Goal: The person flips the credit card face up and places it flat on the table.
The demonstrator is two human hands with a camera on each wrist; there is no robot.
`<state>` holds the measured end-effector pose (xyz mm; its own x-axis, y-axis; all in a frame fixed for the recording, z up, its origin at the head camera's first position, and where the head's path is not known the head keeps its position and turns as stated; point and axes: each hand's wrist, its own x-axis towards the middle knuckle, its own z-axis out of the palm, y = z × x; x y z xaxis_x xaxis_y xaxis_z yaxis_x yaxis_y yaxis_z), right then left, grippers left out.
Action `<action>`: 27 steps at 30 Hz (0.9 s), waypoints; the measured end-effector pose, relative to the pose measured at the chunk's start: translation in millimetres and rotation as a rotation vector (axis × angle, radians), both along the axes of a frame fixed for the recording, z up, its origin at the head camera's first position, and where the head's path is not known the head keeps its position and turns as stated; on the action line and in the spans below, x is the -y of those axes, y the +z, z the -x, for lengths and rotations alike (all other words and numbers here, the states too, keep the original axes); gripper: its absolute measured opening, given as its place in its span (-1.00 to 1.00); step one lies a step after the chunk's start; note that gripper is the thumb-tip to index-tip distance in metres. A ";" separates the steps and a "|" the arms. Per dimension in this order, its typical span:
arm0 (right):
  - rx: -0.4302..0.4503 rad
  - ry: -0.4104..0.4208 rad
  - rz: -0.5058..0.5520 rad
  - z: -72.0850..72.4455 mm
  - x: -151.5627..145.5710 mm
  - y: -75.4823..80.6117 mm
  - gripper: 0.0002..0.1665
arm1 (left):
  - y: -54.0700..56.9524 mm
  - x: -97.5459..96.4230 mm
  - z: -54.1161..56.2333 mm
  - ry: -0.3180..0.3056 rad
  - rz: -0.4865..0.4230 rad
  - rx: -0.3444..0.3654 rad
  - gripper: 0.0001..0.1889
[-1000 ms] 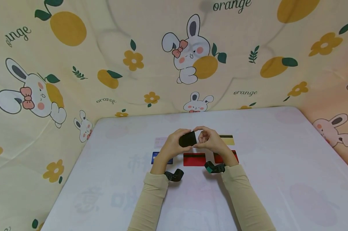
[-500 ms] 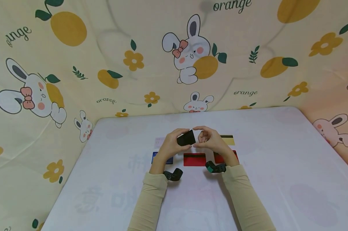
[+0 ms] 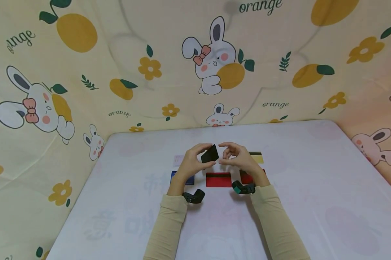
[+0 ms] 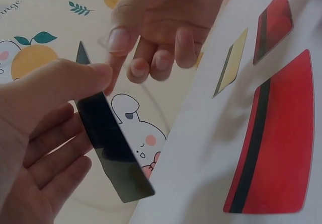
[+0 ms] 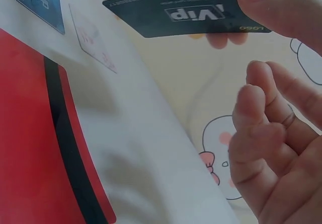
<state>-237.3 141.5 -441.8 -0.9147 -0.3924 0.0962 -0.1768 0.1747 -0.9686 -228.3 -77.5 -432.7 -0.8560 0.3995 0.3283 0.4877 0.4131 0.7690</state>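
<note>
A cream cloth [image 3: 169, 21] printed with rabbits and oranges rises behind the far edge of the white desk [image 3: 117, 202]. My two beige sleeves [image 3: 171, 220] reach in from the near side. My left hand [image 3: 193, 159] pinches the black card [image 3: 210, 155], tilted above the middle of the desk, with thumb near and fingers far. My right hand [image 3: 242, 159] holds nothing: thumb and forefinger stand apart, the other fingers curled. The head view shows a slight gap between it and the black card; in the right wrist view my right thumb overlaps the card, so touch is hard to judge there.

On the desk, a red card [image 3: 218, 180] lies near the middle. A second red card [image 3: 245, 177], to its right, is part hidden by my right wrist from above, but the left wrist view shows all of it. The gold card [image 3: 257, 157] is far right, the blue card [image 3: 189, 180] left, and the pale card [image 3: 178, 160] far left, less covered in the right wrist view. Only that view reads "Vip" and "LOGO", upside down, on the black card; the others show its dark back.
</note>
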 end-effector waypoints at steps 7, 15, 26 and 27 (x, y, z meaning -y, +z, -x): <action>-0.001 0.022 0.024 -0.2 0.7 -3.7 -0.29 | 2.8 0.3 -0.7 -0.010 -0.052 0.012 -0.38; 0.053 0.039 0.024 -1.7 2.8 -6.0 -0.31 | 7.4 0.1 -2.3 -0.018 -0.097 0.048 -0.38; 0.124 0.091 0.028 -4.2 7.7 -8.2 -0.25 | 13.2 -0.5 -4.6 -0.047 -0.156 0.118 -0.39; 0.122 0.093 0.026 -4.7 8.4 -7.9 -0.25 | 13.5 -0.6 -4.9 -0.050 -0.164 0.120 -0.39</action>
